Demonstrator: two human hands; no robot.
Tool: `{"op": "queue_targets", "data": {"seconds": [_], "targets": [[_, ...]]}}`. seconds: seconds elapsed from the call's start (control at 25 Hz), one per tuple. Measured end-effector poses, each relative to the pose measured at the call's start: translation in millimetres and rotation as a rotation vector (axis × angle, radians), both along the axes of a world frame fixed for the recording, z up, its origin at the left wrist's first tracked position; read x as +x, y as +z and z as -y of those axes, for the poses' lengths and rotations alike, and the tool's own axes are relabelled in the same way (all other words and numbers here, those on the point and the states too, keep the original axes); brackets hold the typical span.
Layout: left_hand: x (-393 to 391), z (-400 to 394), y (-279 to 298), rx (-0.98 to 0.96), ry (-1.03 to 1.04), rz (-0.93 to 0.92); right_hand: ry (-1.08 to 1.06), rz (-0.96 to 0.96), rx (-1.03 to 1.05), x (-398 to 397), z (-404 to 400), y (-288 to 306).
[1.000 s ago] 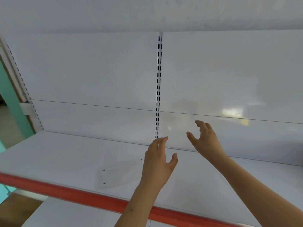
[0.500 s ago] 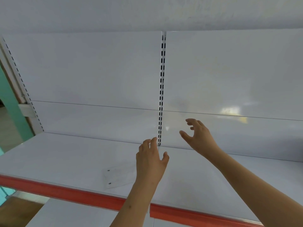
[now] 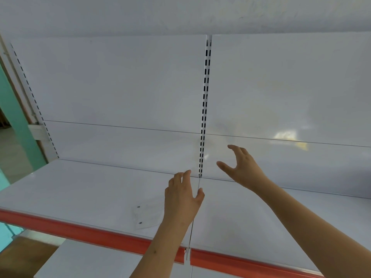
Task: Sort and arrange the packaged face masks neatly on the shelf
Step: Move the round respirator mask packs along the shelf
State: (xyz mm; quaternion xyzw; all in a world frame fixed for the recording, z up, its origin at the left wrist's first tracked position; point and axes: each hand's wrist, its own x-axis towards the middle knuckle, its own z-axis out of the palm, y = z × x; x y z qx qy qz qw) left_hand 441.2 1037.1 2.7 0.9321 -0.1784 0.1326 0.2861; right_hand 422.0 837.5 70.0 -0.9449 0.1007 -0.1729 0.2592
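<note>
The left hand (image 3: pixel 181 199) hovers over the white shelf (image 3: pixel 80 189), fingers straight and close together, holding nothing. Just left of those fingers a clear packaged face mask (image 3: pixel 147 215) lies flat on the shelf. Farther back, the right hand (image 3: pixel 242 167) is raised before the back panel (image 3: pixel 120 87), fingers and thumb spread and slightly curved, empty.

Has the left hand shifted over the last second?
Yes, slightly leftward. The left hand covered the shelf seam below the slotted upright before; now it sits just left of that seam, its edge over the clear packet.
</note>
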Motion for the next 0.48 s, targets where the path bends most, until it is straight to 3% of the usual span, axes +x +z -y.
{"op": "queue_targets", "data": {"seconds": [0.2,0.32,0.48], "targets": [[8.8,-7.9,-8.8,0.032,0.001,-0.036,-0.021,0.043,0.051,9.2,-2.7,-4.2],[12.1,-12.0,-12.0,0.034,-0.003,-0.021,-0.242,0.232,0.049,11.8,-0.3,-1.6],[17.4,-19.4,-16.7,0.070,0.015,-0.013,-0.207,0.152,-0.001,10.8,1.3,2.2]]}}
